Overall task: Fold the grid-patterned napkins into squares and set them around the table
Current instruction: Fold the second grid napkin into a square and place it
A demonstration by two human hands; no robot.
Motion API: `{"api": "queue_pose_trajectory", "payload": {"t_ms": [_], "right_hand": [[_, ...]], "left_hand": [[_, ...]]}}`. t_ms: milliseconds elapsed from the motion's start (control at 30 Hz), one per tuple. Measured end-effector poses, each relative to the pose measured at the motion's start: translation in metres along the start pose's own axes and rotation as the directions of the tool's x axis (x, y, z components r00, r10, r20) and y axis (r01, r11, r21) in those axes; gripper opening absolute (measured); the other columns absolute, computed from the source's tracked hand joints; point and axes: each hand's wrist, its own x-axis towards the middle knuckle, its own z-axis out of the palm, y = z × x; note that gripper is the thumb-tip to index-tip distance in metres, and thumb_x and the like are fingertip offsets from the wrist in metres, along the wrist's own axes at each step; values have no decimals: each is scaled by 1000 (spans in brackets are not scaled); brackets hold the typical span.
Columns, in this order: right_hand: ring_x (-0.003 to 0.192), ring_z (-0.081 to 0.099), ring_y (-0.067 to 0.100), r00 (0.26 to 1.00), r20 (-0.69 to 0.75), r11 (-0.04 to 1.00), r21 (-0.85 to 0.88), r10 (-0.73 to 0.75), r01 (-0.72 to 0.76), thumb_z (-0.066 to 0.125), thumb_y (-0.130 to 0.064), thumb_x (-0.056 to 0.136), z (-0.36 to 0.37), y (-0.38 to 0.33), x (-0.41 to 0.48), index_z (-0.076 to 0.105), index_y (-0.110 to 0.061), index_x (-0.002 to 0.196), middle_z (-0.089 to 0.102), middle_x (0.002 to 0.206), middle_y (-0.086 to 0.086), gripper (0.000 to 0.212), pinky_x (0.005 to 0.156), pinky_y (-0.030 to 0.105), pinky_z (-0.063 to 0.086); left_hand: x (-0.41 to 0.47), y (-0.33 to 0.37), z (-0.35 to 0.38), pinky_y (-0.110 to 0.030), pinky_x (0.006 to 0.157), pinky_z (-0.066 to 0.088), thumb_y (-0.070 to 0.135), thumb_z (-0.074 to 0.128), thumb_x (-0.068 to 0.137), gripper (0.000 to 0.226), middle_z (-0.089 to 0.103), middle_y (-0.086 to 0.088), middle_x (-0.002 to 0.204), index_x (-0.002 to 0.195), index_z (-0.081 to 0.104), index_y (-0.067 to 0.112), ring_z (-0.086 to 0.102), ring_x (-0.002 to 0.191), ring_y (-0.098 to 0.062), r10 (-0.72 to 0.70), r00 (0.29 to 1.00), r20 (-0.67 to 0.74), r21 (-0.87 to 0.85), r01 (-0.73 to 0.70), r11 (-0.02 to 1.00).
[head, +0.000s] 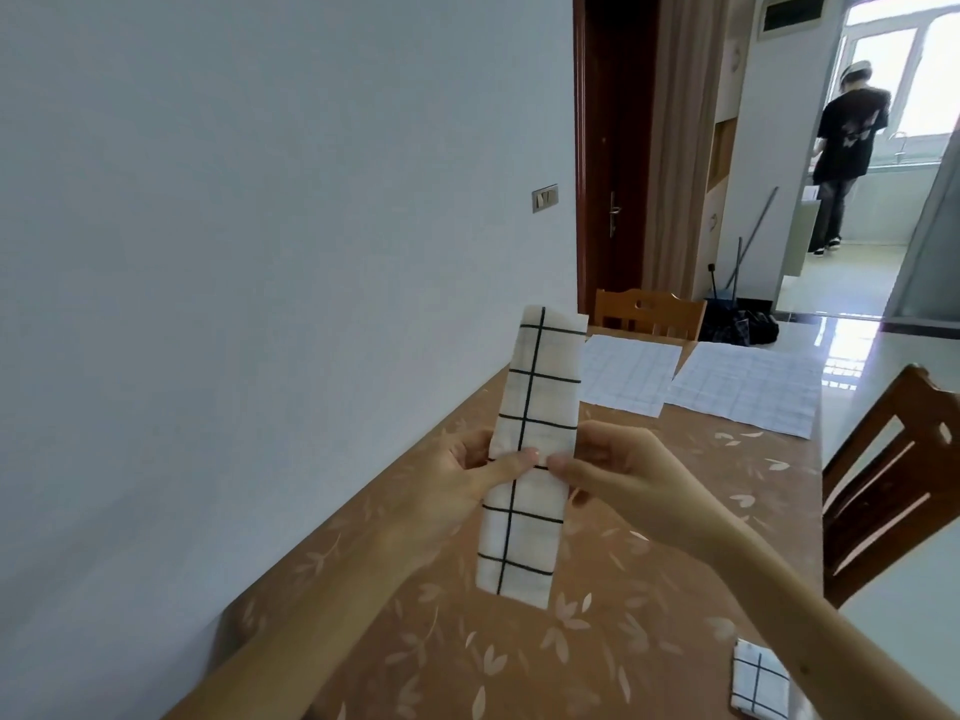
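Left grip (462,478) and right grip (618,467) both pinch the long folded napkin (540,387) at mid-length, above the desk (649,641), whose left edge meets the wall (260,252); bare surface lies rightward.

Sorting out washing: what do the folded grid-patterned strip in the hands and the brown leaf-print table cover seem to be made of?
The white black-gridded napkin strip looks like matte woven cloth: it folds flat and hangs below where the left hand and right hand pinch it. The brown leaf-print table cover looks like smooth plastic or oilcloth, faintly glossy; uncertain.
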Motion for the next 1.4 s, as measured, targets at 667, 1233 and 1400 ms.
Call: {"api": "queue_pose_trajectory", "payload": {"t_ms": [667,1233,1400], "right_hand": [[91,68,32,990,28,926,351,139,-140,43,-14,93,2,8,2,71,-12,78,71,91,12,32,81,41,55],[97,74,23,993,-48,976,198,103,-92,72,-7,85,14,2,-3,65,-16,119,77,106,3,36,82,41,61],[82,74,29,995,12,983,153,101,-102,61,-9,95,10,5,-5,69,-22,118,78,97,11,28,73,39,61]], "left_hand": [[-5,1,-21,-24,70,58,4,59,95,24,76,-5,90,85,80,11,74,85,-21,214,977,-8,83,-213,973],[-7,-14,-19,-46,79,63,35,80,77,42,78,0,105,116,73,22,76,94,-23,114,993,36,202,-119,972],[-5,-14,-23,-34,75,63,10,79,83,23,78,-6,97,105,75,18,76,89,-24,189,981,-46,110,-184,977]]}}
